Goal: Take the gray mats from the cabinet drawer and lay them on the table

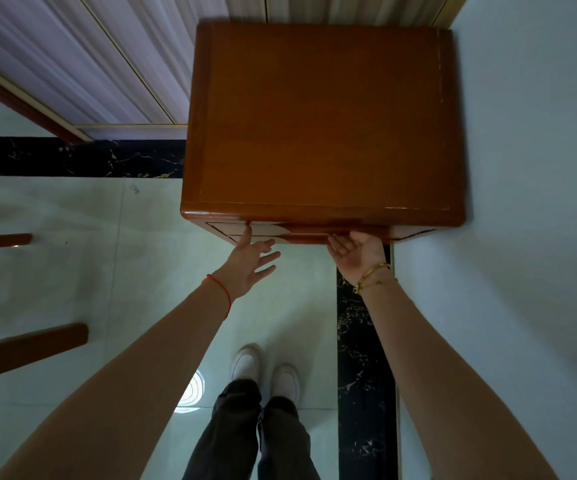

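Observation:
A brown wooden cabinet (pixel 321 119) stands against the wall, seen from above. Its drawer front (pixel 301 233) shows as a thin strip under the top's front edge and looks closed. My left hand (pixel 249 263) is open, fingers spread, with one fingertip touching the drawer front near its left end. My right hand (pixel 358 251) is palm up, its fingers curled under the bottom edge of the drawer front. No gray mats are visible; the drawer's inside is hidden.
Two brown wooden furniture pieces (pixel 27 348) jut in from the left edge. A white wall (pixel 522 168) runs along the right of the cabinet. My white shoes (pixel 266 368) stand on the glossy tile floor (pixel 107 237) in front of it.

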### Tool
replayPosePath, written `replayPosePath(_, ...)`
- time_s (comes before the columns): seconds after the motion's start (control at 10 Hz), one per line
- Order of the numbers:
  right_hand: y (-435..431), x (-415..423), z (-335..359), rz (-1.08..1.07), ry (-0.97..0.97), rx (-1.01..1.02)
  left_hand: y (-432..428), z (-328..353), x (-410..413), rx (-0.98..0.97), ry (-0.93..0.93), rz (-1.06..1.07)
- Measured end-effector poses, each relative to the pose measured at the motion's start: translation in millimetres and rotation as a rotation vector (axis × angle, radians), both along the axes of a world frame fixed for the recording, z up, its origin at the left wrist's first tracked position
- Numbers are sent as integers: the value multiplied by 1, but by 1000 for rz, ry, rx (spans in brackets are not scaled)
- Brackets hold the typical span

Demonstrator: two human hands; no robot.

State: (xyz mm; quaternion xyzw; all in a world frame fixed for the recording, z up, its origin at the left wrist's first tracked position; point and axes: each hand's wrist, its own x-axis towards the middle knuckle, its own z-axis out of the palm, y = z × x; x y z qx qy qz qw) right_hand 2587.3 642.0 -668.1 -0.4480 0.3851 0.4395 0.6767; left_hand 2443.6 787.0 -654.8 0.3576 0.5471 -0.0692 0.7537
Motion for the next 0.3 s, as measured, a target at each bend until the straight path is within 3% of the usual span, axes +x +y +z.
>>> replayPosePath(0.2, -3, -7, -2, 101, -84, -80, 3, -1, -7, 5, -3, -62)
replayPosePath(0.3, -2, -18, 4, 265, -153, -227, 0, 7, -16, 44, 14, -81)
